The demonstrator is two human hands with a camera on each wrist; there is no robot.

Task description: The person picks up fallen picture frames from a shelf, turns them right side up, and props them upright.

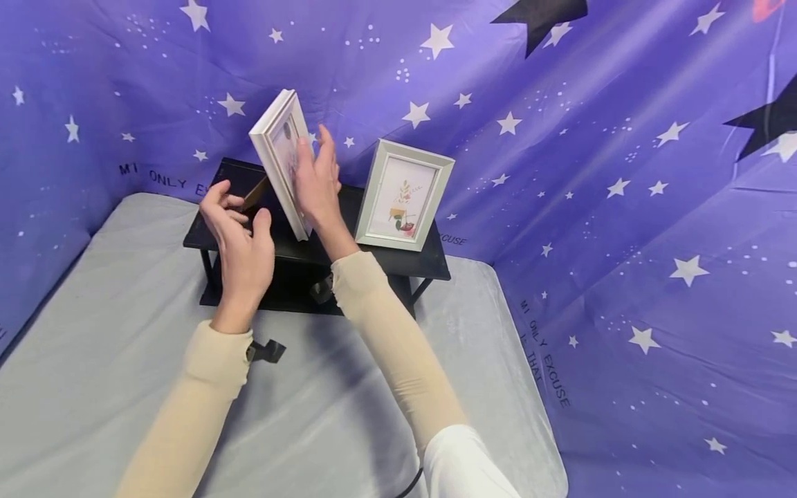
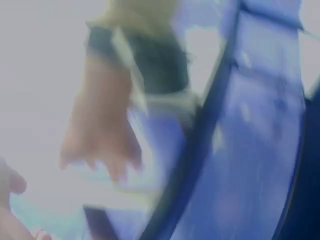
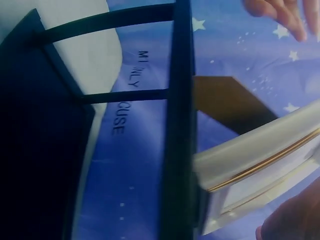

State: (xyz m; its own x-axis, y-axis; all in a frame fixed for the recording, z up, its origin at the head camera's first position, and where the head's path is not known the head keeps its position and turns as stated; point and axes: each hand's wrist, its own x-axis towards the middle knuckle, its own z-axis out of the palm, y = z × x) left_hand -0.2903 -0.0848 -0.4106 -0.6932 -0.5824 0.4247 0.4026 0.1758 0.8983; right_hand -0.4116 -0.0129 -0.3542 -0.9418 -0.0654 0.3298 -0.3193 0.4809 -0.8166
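A white picture frame [image 1: 278,166] stands tilted on the black two-tier rack [image 1: 429,259], its picture side turned toward my right hand [image 1: 317,183]. That hand lies against or just in front of the picture side, fingers extended; contact is hard to tell. Behind the frame, its brown support leg [image 3: 235,102] shows in the right wrist view. My left hand [image 1: 241,252] hovers at the frame's back side with loosely bent fingers and holds nothing. Further right on the rack stands a pale green-grey picture frame [image 1: 405,197] with a plant picture. The left wrist view is blurred.
The rack stands on a bed-like grey cloth surface [image 1: 112,346]. Purple star-patterned curtains [image 1: 591,228] hang behind and at both sides. A small, partly hidden object [image 1: 322,290] lies on the rack's lower shelf.
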